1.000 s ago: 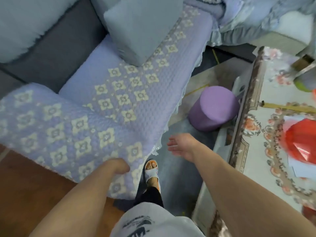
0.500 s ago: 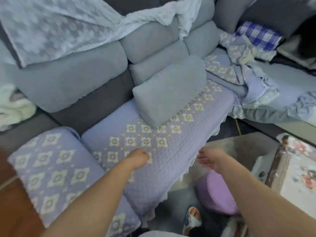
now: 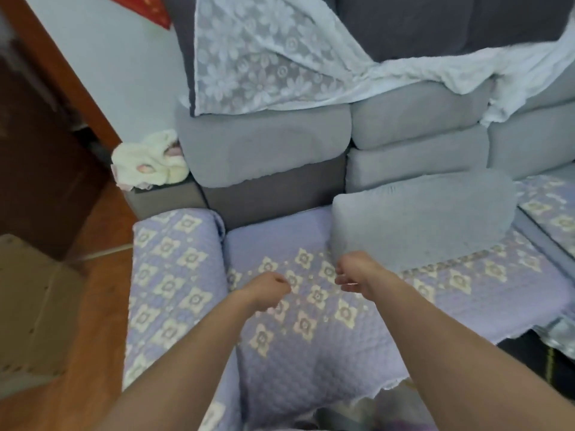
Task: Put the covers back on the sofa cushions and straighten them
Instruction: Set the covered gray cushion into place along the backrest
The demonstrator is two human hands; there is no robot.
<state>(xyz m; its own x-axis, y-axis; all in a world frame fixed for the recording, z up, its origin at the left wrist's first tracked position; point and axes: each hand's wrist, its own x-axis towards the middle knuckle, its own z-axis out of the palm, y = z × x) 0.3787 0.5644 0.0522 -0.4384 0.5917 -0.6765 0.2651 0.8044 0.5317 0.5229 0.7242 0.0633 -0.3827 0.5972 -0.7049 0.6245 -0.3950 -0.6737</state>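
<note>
Over the seat of the sofa (image 3: 273, 194) you are holding both arms out; your left hand (image 3: 264, 290) is curling into a loose fist with nothing in it, and your right hand (image 3: 357, 276) is hanging with its fingers loosely bent, also holding nothing; the two hands are sitting near each other, apart, above the purple quilted cover (image 3: 326, 321) that is lying over the seat cushion; a second patterned cover (image 3: 174, 275) is wrapping the armrest just beside it on the left; a bare grey cushion (image 3: 420, 219) is lying tilted on the seat cover, just beyond your right hand; a white lace cloth (image 3: 264, 57) is draping over the back cushions; a cream plush toy (image 3: 149, 163) is resting on the ledge at the sofa's left end.
</note>
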